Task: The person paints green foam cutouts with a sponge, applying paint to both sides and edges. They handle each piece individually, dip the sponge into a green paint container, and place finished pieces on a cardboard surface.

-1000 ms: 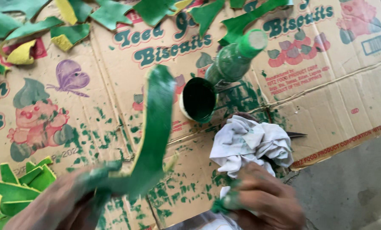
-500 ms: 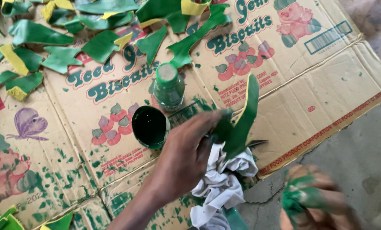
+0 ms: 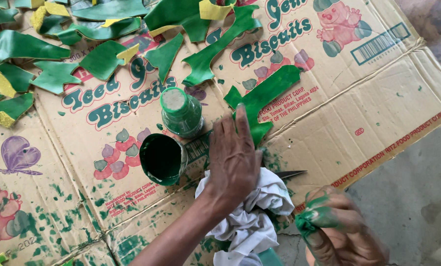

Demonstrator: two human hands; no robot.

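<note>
My left hand (image 3: 234,158) lies flat with fingers spread, its fingertips resting on the lower end of a long green-painted cut-out piece (image 3: 264,98). That piece lies flat on the flattened cardboard box (image 3: 378,123). My right hand (image 3: 341,234) is at the lower right, smeared with green and closed around a green-stained wad (image 3: 313,219). An open tin of green paint (image 3: 162,158) and a green-stained bottle (image 3: 181,112) stand just left of my left hand. A crumpled white rag (image 3: 252,216) lies under my left wrist.
Several green and yellow painted pieces (image 3: 57,54) are spread over the cardboard's top left. A dark scissor tip (image 3: 290,173) pokes out from beside the rag. Green paint spatter (image 3: 57,197) covers the lower left cardboard. Grey concrete floor (image 3: 417,197) lies to the right.
My left hand carried the long green piece from the left to the right, then laid it flat on the cardboard. My right hand moved to the lower right with the wad.
</note>
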